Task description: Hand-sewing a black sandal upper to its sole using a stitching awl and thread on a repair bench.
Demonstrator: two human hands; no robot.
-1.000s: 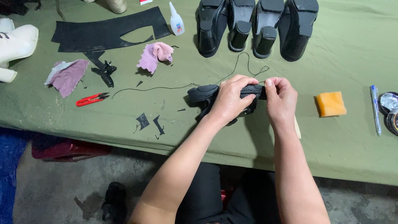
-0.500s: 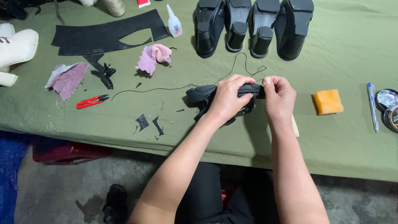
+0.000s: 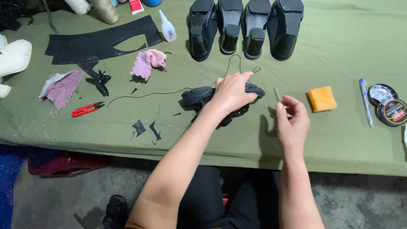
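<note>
Black shoe [image 3: 199,96] gripped under closed left hand [image 3: 231,91]; right hand [image 3: 291,123] fingers pinch a needle [image 3: 277,94].

The shoe [image 3: 203,95] is pinned on the desk [image 3: 347,51] centre under the left hand [image 3: 232,91]. The right hand [image 3: 292,116] is raised at 3 o'clock of it, a needle [image 3: 277,94] pinched. Four shoes [image 3: 246,27] are stood at 12 o'clock. A sponge [image 3: 321,99] is set at 3 o'clock, tins [image 3: 386,106] beyond. Snips [image 3: 87,109] are laid at 9 o'clock.
</note>
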